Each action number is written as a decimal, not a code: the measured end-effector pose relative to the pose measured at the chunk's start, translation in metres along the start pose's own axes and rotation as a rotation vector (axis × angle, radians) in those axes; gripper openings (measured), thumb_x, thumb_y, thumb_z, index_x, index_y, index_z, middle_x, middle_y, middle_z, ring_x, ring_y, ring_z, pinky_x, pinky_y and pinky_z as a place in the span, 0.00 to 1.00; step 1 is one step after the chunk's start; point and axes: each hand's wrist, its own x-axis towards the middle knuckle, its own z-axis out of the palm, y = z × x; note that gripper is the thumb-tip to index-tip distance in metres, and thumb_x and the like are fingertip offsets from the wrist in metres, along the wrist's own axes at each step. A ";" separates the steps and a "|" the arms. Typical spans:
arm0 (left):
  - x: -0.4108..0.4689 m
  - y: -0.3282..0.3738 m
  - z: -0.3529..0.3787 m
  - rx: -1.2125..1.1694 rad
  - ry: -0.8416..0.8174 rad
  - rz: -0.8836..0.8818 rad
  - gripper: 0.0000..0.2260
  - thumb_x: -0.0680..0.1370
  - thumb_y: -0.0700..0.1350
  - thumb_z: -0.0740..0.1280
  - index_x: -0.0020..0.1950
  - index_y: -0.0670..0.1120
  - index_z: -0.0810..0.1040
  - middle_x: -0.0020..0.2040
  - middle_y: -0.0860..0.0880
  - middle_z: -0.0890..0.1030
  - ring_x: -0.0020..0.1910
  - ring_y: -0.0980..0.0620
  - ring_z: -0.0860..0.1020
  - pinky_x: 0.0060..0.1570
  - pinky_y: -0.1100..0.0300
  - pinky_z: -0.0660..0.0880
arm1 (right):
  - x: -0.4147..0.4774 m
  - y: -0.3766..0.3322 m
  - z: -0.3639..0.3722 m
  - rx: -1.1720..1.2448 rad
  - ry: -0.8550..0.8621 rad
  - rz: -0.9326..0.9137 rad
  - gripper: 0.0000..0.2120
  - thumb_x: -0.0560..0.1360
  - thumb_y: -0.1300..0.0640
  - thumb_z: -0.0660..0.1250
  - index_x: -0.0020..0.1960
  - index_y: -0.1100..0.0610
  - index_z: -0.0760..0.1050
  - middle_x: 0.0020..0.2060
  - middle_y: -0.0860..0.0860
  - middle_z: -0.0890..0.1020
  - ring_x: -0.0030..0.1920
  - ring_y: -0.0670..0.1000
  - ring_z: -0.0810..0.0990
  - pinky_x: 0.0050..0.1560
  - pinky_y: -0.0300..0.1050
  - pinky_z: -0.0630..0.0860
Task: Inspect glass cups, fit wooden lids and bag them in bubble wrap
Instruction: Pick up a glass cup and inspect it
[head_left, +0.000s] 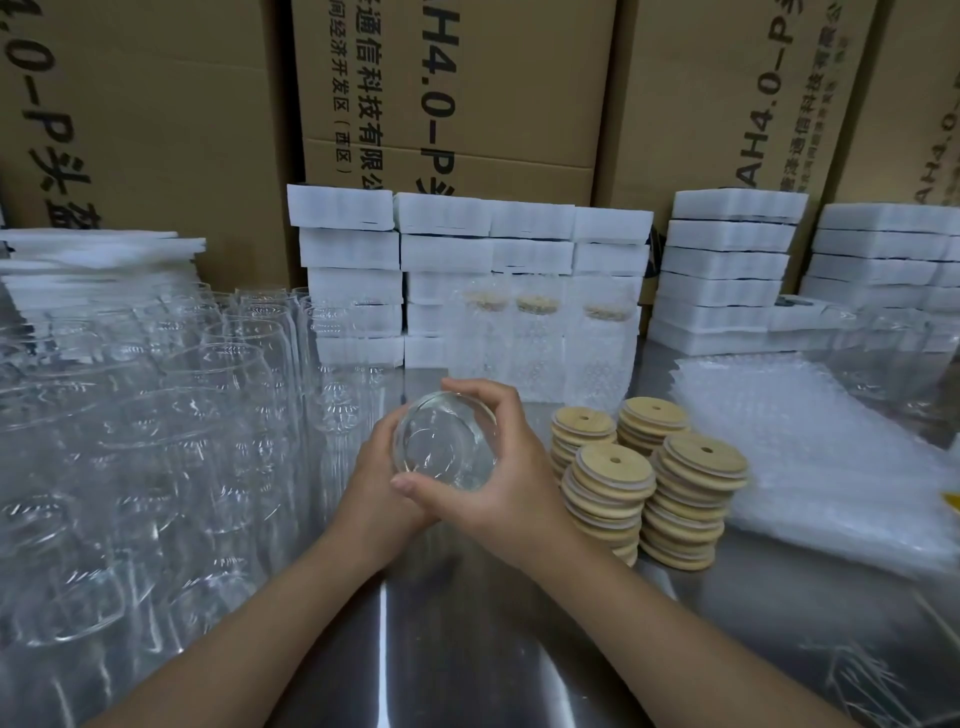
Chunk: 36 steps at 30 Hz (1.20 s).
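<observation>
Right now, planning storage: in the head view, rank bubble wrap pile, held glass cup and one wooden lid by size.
1. bubble wrap pile
2. glass cup and wooden lid: nearly alike, not ranked.

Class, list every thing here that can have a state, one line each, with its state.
glass cup, held tilted in both hands, no lid
left hand, grips the cup
right hand, grips the cup
wooden lids, unused, in four stacks
bagged cups, lidded, wrapped, upright
bubble wrap bags, piled flat
loose glasses, unlidded, unwrapped

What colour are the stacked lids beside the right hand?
Light tan wood, each wooden lid with a small centre hole; clearest in the head view.
</observation>
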 end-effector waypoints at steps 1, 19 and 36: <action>-0.001 0.000 0.000 0.022 0.009 -0.003 0.31 0.57 0.56 0.73 0.57 0.73 0.68 0.57 0.56 0.78 0.57 0.53 0.80 0.56 0.55 0.79 | 0.000 0.000 0.001 0.030 0.023 0.011 0.34 0.58 0.47 0.81 0.60 0.44 0.69 0.56 0.34 0.76 0.58 0.36 0.75 0.55 0.27 0.70; -0.011 0.018 0.003 0.170 -0.031 0.052 0.48 0.54 0.60 0.80 0.71 0.52 0.67 0.66 0.46 0.74 0.65 0.49 0.75 0.63 0.44 0.74 | 0.006 0.003 0.008 0.254 0.296 0.133 0.17 0.60 0.42 0.77 0.43 0.43 0.74 0.45 0.44 0.82 0.50 0.45 0.82 0.54 0.47 0.78; -0.012 0.024 0.003 -0.107 0.023 0.006 0.38 0.52 0.56 0.81 0.59 0.63 0.69 0.55 0.61 0.82 0.55 0.54 0.82 0.59 0.48 0.78 | 0.003 0.001 0.002 0.281 0.051 0.000 0.22 0.74 0.61 0.55 0.65 0.44 0.68 0.62 0.40 0.76 0.64 0.40 0.73 0.65 0.37 0.68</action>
